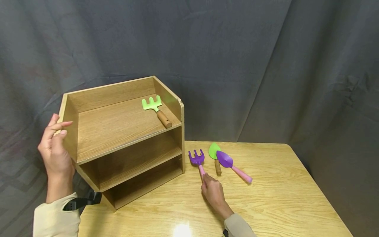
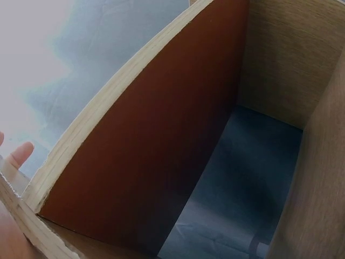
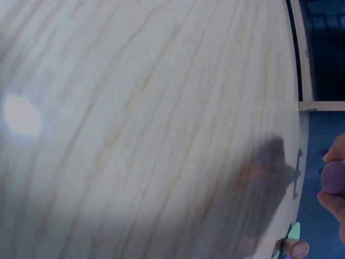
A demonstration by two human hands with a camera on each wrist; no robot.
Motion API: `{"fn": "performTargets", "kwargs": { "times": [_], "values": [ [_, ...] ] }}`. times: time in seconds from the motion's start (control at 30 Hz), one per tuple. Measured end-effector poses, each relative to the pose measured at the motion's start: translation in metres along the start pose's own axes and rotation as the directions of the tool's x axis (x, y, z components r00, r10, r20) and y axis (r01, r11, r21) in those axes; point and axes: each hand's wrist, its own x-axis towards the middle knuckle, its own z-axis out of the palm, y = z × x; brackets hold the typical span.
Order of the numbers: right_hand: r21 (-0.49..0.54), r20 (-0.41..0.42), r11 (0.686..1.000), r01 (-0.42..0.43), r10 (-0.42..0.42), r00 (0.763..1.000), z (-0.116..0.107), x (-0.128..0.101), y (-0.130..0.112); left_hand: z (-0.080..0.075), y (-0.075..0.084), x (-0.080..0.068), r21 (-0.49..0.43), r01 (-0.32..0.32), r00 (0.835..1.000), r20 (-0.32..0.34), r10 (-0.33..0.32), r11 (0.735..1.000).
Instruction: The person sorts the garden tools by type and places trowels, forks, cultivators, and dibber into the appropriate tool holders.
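Note:
My left hand (image 1: 57,151) grips the left side panel of a wooden shelf unit (image 1: 127,138), with thumb and fingers at its edge. In the left wrist view, fingertips (image 2: 20,155) show at the far left beside the panel edge. My right hand (image 1: 214,191) pinches the pink handle of a purple hand rake (image 1: 197,159), tines pointing away; the right wrist view shows the handle's end (image 3: 334,177) between finger and thumb. On the shelf's top level lies a green hand rake (image 1: 152,104) with a wooden handle.
Right of the purple rake, a green trowel (image 1: 214,150) with a wooden handle and a purple trowel (image 1: 225,159) with a pink handle lie on the wooden table (image 1: 284,197), their blades overlapping. A grey curtain (image 1: 225,65) hangs behind. The shelf stands at the table's left side.

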Motion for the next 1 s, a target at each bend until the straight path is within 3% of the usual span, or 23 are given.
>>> {"fn": "performTargets", "kwargs": {
  "times": [0.13,0.27,0.5,0.8,1.0],
  "values": [
    [0.076,-0.073,0.996,-0.041,0.046,0.996,-0.001,0.002,-0.001,0.000,0.000,0.000,0.000,0.003,1.000,-0.002,-0.003,1.000],
    [0.203,-0.097,0.965,-0.167,0.189,0.977,-0.004,0.004,-0.003,0.000,0.000,-0.001,-0.003,0.002,1.000,-0.002,-0.002,1.000],
    [0.400,-0.029,0.827,-0.394,0.441,0.897,-0.013,0.007,-0.006,0.001,0.002,-0.002,0.012,-0.012,1.000,0.010,0.012,1.000],
    [0.550,0.043,0.648,-0.527,0.608,0.792,-0.018,0.006,-0.006,0.000,0.000,-0.001,0.009,-0.007,1.000,0.009,0.007,1.000],
    [0.626,0.085,0.551,-0.552,0.656,0.750,-0.028,0.008,-0.011,-0.001,-0.001,0.000,0.010,-0.006,1.000,0.009,0.006,1.000]
  ]
}}
